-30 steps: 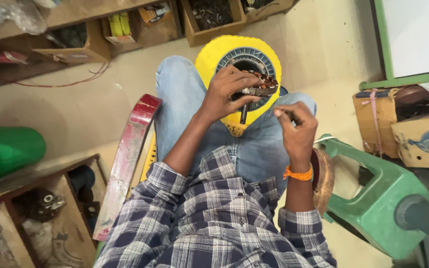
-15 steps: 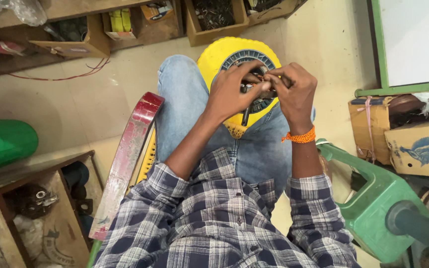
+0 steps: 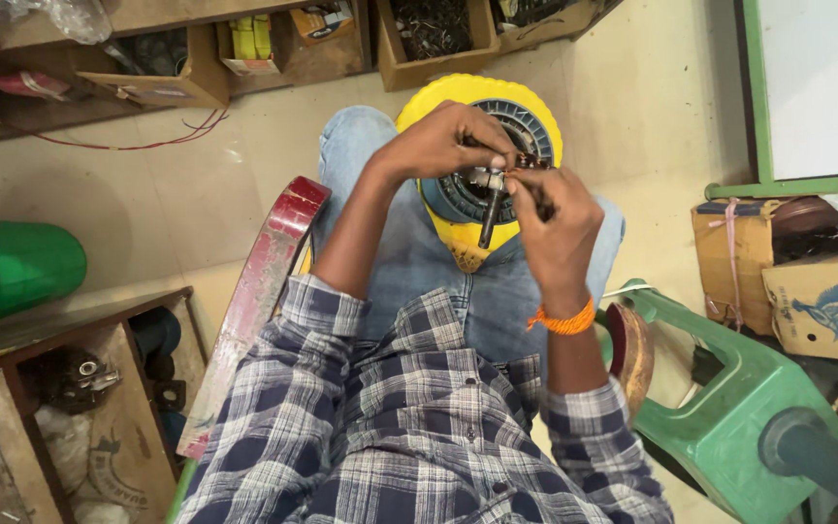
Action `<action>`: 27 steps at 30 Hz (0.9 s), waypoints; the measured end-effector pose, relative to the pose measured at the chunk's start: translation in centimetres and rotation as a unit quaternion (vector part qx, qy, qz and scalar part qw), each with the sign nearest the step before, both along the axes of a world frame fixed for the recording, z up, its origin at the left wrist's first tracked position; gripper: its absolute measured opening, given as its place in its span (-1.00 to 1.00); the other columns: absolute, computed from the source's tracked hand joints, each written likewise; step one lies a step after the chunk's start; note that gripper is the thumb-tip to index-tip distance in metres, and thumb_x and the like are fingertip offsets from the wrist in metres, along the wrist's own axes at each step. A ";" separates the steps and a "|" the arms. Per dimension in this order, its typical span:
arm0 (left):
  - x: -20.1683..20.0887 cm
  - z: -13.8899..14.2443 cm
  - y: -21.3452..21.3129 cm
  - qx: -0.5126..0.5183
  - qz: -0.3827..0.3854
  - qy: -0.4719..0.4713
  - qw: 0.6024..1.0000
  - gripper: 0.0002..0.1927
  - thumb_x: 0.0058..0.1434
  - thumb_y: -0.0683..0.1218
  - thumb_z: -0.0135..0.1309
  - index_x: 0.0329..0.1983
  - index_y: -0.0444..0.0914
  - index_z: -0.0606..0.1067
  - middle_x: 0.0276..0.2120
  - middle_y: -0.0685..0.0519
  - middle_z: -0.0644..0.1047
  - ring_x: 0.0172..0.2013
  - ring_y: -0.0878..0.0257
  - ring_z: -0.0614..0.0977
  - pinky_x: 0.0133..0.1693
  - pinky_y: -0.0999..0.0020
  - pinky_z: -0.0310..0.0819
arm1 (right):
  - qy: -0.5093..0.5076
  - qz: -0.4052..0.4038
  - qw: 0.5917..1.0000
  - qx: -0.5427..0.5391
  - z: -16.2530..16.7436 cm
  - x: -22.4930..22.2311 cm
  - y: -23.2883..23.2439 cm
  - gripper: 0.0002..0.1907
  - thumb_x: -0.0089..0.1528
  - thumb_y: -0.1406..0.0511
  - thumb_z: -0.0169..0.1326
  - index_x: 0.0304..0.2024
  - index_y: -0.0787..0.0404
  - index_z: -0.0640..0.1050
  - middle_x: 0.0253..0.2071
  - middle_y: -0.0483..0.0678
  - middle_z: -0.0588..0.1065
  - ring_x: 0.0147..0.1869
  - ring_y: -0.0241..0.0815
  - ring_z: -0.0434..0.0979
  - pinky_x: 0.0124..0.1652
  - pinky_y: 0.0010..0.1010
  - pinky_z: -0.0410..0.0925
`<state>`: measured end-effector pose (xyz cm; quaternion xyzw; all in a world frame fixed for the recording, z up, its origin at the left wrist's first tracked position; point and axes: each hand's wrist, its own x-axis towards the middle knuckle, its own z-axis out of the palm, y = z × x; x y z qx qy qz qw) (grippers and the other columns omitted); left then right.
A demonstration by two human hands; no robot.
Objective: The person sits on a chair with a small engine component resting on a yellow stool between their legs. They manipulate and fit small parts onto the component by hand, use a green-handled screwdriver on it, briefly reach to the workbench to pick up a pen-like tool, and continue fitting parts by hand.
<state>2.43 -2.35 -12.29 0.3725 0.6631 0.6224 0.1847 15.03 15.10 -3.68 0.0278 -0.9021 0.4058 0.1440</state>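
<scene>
Both hands, left hand (image 3: 438, 146) and right hand (image 3: 555, 228), pinching wires over yellow motor housing (image 3: 458, 97) on lap.

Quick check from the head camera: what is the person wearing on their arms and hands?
Both hands, left hand and right hand, are bare, no gloves. A blue-and-white checked shirt has its sleeves rolled up towards the elbows. An orange thread band circles the right wrist.
</scene>
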 end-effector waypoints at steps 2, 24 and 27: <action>-0.6 0.8 -0.2 -0.012 -0.026 0.017 0.999 -0.80 0.22 -0.14 0.26 -0.09 -0.24 0.66 -0.20 0.02 0.70 -0.21 0.23 0.71 -0.12 0.34 0.57 | 0.022 -0.018 1.000 0.008 0.1 1.0 -0.8 -0.89 0.27 0.46 0.26 -0.15 0.30 0.63 -0.33 0.00 0.48 -0.40 -0.23 0.40 -0.37 -0.37 0.26; 6.1 2.6 0.6 -0.089 0.191 0.236 0.949 -0.54 0.16 0.11 0.34 -0.01 -0.20 0.51 -0.14 0.09 0.56 -0.09 0.04 0.53 -0.05 0.13 0.40 | 0.031 -0.090 0.992 -0.081 -5.5 3.9 4.2 -0.87 0.23 0.50 0.30 -0.17 0.32 0.66 -0.43 -0.11 0.40 -0.39 -0.37 0.26 -0.36 -0.47 0.16; 6.7 2.2 0.8 -0.078 0.232 0.263 0.933 -0.58 0.19 0.08 0.34 -0.02 -0.21 0.51 -0.14 0.10 0.55 -0.07 0.07 0.53 -0.04 0.15 0.39 | 0.050 -0.062 0.996 -0.044 -3.4 2.0 4.3 -0.85 0.21 0.51 0.32 -0.18 0.30 0.67 -0.42 -0.08 0.45 -0.41 -0.34 0.29 -0.38 -0.45 0.18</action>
